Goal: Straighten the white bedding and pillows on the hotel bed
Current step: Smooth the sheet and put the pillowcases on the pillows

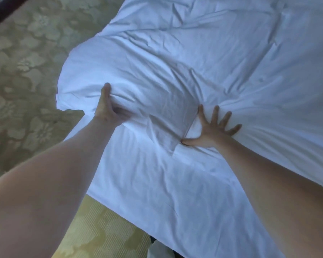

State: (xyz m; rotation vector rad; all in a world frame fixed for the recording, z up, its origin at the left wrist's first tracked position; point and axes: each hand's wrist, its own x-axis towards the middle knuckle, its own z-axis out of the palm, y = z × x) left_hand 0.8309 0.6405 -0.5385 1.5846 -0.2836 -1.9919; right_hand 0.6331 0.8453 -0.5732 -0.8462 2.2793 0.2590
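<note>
A white pillow [131, 75] lies at the left edge of the bed, wrinkled and overhanging the side. My left hand [110, 110] grips its near edge, thumb on top and fingers tucked under the fabric. My right hand [211, 127] lies flat with fingers spread, pressing down where the pillow meets the white duvet [259, 62]. The white sheet [166, 183] covers the near part of the bed and is creased.
Patterned green-beige carpet [22, 71] runs along the bed's left side. A yellow patterned bed base or skirt [97, 229] shows below the sheet. A dark furniture edge [2, 13] crosses the top left corner. Something dark and white [160, 246] lies at the bottom.
</note>
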